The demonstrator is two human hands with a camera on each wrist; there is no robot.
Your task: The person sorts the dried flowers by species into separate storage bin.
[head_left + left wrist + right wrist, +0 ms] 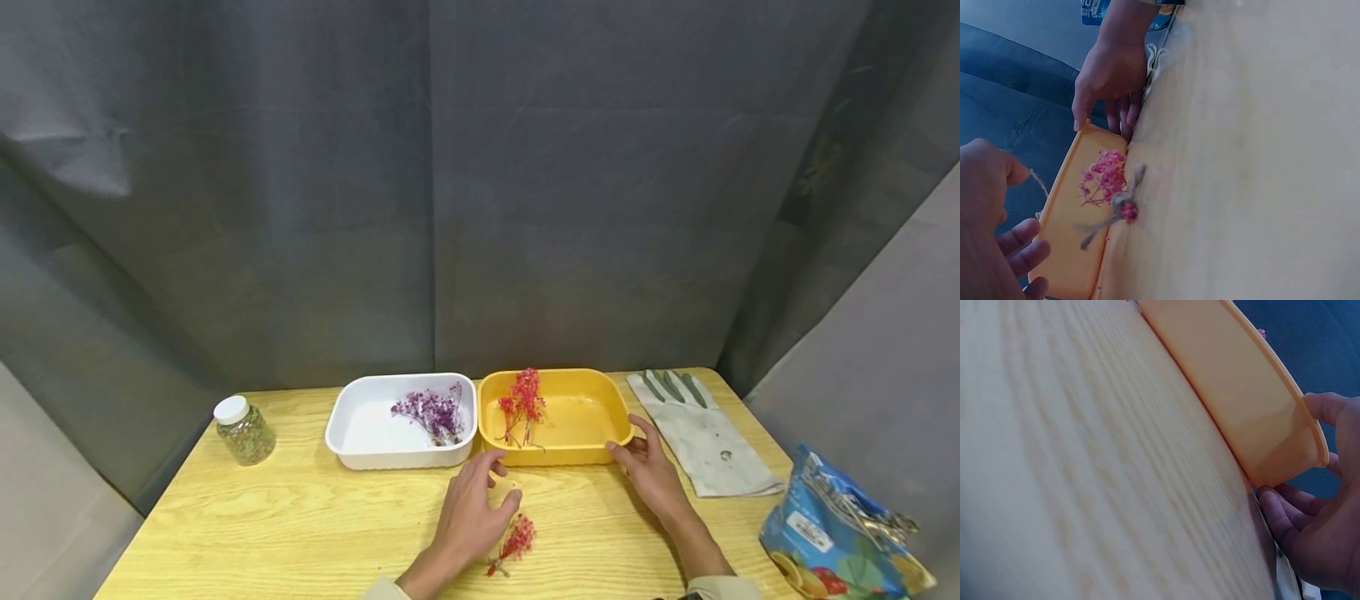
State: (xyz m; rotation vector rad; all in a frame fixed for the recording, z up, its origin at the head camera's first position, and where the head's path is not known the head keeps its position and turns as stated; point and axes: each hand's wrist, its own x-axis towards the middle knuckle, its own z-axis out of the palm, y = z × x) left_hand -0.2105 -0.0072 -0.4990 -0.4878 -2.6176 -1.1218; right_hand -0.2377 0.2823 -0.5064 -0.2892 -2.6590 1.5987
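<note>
My right hand (pixel 651 471) grips the right front corner of the yellow tray (pixel 555 456), thumb at the rim and other fingers around its end. A sprig of dried pink flowers (pixel 527 394) lies in the left part of that tray. My left hand (pixel 472 510) hovers by the tray's front left corner, fingers loosely bent and holding nothing. On the table just right of the left hand lies a small pink flower bunch (pixel 519 537); the left wrist view shows grey twine (pixel 1124 203) around its stems. Dried purple flowers (pixel 431 410) lie in the white tray (pixel 393 459).
Left of the trays stands a glass jar (pixel 251 437) with a white lid. Right of them lies a pale cloth (pixel 712 454) with green stripes. A blue printed bag (pixel 840 533) sits at the table's right edge. Grey curtains (pixel 450 208) hang behind.
</note>
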